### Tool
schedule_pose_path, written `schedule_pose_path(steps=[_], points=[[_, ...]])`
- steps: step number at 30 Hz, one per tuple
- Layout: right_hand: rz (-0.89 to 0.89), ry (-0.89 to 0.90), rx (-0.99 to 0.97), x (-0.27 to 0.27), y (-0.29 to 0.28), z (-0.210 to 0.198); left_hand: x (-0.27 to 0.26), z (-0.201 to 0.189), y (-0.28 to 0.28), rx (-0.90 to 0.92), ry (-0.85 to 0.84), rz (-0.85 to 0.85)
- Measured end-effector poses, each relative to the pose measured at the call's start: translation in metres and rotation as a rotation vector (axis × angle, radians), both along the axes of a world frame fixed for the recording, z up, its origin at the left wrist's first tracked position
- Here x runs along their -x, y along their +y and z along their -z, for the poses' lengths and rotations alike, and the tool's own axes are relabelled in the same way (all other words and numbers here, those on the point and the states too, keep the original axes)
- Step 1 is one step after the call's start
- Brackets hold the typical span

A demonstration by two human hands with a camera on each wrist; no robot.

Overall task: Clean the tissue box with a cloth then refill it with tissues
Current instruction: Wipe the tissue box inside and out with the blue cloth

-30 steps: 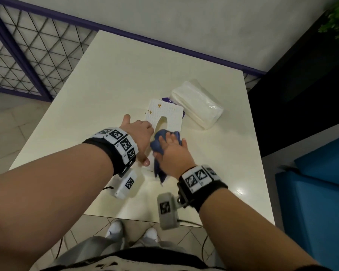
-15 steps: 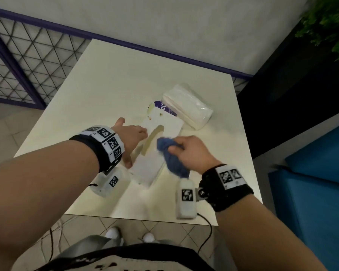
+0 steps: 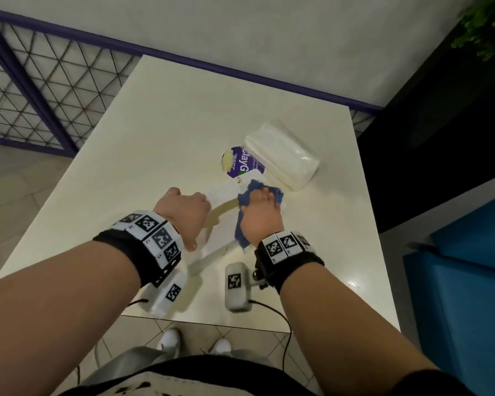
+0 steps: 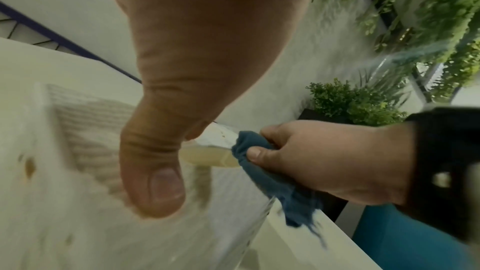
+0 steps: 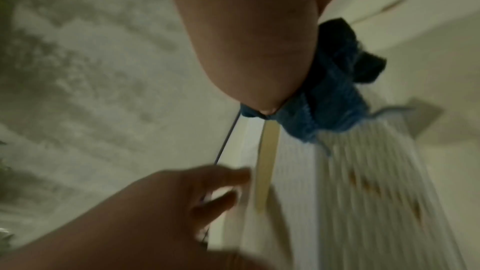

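Observation:
A white tissue box (image 3: 219,238) lies on the cream table (image 3: 183,124), with brown spots (image 5: 363,184) on its ribbed face. My left hand (image 3: 183,212) grips the box's left side, thumb (image 4: 155,171) pressed against its near face. My right hand (image 3: 259,215) holds a bunched blue cloth (image 3: 245,195) against the far right part of the box top, beside the oval slot (image 4: 207,157). The cloth (image 5: 332,98) hangs down past my palm. A wrapped pack of white tissues (image 3: 283,155) lies just beyond the box.
A purple-labelled packet (image 3: 242,164) sits between the box and the tissue pack. The table's near edge (image 3: 240,324) is close to my wrists. A blue seat (image 3: 463,267) stands at the right, a purple mesh railing (image 3: 40,95) at the left, and plants (image 4: 350,102) behind.
My right hand has carried the cloth from the slot area toward the far right end of the box top. The left hand stays on the box's left side.

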State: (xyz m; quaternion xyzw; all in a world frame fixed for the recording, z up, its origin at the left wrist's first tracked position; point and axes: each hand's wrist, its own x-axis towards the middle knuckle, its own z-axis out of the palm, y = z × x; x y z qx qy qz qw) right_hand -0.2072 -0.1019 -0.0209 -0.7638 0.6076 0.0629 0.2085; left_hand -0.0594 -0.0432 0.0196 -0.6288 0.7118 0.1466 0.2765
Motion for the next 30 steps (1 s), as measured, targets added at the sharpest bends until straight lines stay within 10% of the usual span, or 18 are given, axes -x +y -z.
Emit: schedule_pose_path(steps=[18,24,30], points=[[0.016,0.174,0.009,0.000,-0.011,-0.006,-0.001,-0.002,0.004,-0.010,0.031,-0.042],[-0.092,0.031,-0.145,-0.013,0.020,-0.021,-0.004,0.003,0.011,0.039,0.043,-0.050],[0.053,-0.169,0.124,-0.001,-0.036,-0.058,-0.004,0.003,0.012,0.041,0.089,-0.095]])
